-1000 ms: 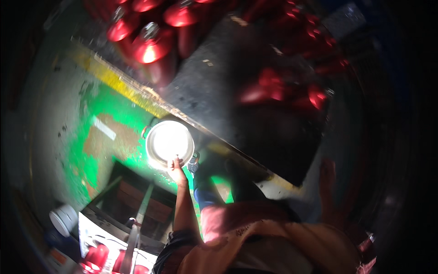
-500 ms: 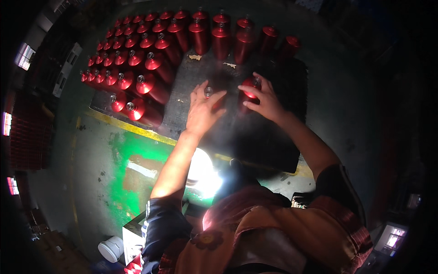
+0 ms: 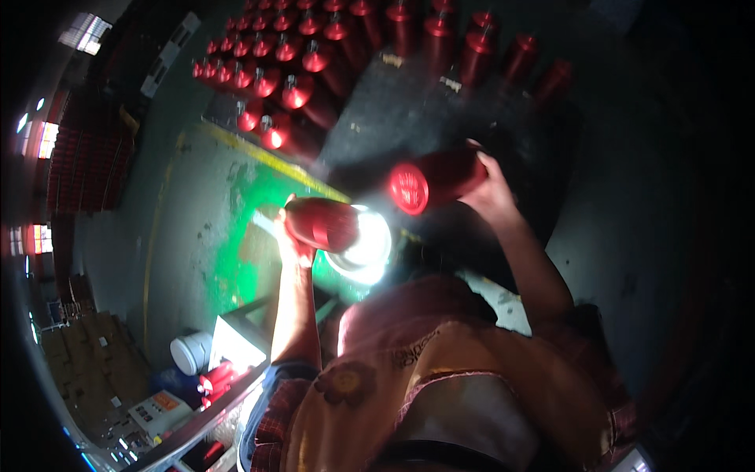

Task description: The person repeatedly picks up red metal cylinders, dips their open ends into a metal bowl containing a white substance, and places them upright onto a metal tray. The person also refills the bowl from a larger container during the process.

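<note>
Two up, many standing

Apparently midway, judging by the layout. Done: a pair picked up, one per side. In the left grip (image 3: 292,245), grasped around the body, one red bottle (image 3: 324,224), tipped nearly level, partly in front of a glaring round pan (image 3: 371,245). In the right grip (image 3: 494,191), grasped toward the far end, another red bottle (image 3: 448,179), also nearly level, seen against the black-topped bench (image 3: 377,114), round base turned leftward, neck out of sight.

Not picked up: a dense block of upright bottles (image 3: 299,93) at the bench's left, plus a looser row (image 3: 478,57) along the far side. Impossible to tell whether finished or unfinished.

Around: a white bucket (image 3: 191,352) at lower left, beside it some red pieces (image 3: 219,381), too blurred to identify; farther out, brown cartons (image 3: 88,354); below, peeling green floor paint (image 3: 240,275).

In the way: the pan, right behind the left-hand bottle, with glare washing out detail; the orange-brown apron (image 3: 370,358), bulky between the forearms; and, on the bench, tightly packed necks, probably easy to knock.
</note>
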Demonstrator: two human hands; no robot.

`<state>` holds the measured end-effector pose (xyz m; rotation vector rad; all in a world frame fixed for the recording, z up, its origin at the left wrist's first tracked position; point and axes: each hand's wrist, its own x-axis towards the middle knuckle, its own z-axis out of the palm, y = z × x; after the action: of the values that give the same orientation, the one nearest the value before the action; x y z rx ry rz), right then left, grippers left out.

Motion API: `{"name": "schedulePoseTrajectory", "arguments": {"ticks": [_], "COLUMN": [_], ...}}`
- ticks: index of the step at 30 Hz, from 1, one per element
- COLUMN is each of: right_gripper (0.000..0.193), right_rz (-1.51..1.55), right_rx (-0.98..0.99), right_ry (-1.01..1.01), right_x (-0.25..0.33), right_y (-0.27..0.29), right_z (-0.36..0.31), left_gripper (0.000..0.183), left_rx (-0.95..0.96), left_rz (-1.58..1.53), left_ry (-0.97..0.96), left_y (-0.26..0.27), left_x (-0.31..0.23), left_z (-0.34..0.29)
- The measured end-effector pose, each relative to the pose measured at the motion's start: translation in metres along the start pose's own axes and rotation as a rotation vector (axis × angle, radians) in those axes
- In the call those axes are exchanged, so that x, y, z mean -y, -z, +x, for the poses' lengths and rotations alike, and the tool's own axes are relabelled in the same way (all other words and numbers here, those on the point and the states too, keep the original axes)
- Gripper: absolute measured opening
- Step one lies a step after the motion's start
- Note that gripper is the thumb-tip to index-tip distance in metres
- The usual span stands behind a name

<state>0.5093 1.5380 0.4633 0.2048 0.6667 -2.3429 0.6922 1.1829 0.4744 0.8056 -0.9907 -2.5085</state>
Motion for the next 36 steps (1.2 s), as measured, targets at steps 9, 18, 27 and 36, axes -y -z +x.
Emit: {"name": "schedulePoseTrajectory", "arguments": {"ticks": [9, 18, 27, 36], "right_gripper": [0.033, 0.038, 0.062, 0.067], "right_rz": [0.424, 0.275, 0.607, 0.560], "right_rx": [0.351, 0.658, 0.380, 0.135], "right_ry": [-0.361, -0.320, -0.843, -1.123], "right_x": [-0.187, -0.246, -0.267, -0.307], "right_y": [-0.094, -0.093, 0.020, 0.084], "right_z": [0.017, -0.023, -0.153, -0.249], "left_gripper": [0.054, 0.067, 0.039, 0.045], "left_rx": [0.159, 0.415, -0.020, -0.373], "left_rz": [-0.787, -0.872, -0.360, 0.205], "left_ry": [0.438, 0.345, 0.058, -0.348], "left_y": [0.156, 0.191, 0.171, 0.261], "left_x": [0.014, 0.010, 0.058, -0.016], "left_z": [0.004, -0.055, -0.337, -0.608]}}
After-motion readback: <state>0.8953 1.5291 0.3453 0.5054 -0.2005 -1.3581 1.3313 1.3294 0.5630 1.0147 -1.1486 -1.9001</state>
